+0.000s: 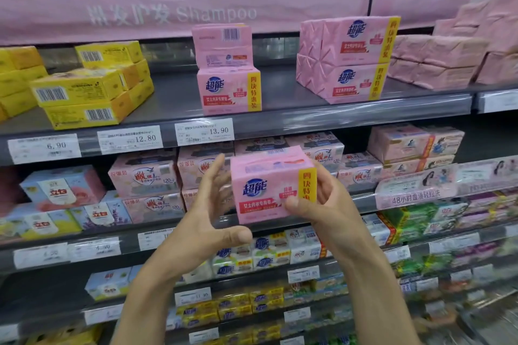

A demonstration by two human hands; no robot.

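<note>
Head-camera footage was filled by shop shelving, in front of which a pink four-bar soap pack (270, 187) was held up, below the 13.90 price tag (204, 131). The pack was gripped by the right hand (332, 204), with the thumb pressed on its front lower corner and the fingers curled round its right end. The left hand (207, 216) was held released, fingers straight and spread just beside the pack's left end; contact could not be told. Two matching packs (228, 84) were stacked on the upper shelf (308, 117), with yellow soap packs (84, 92) to their left.
</note>
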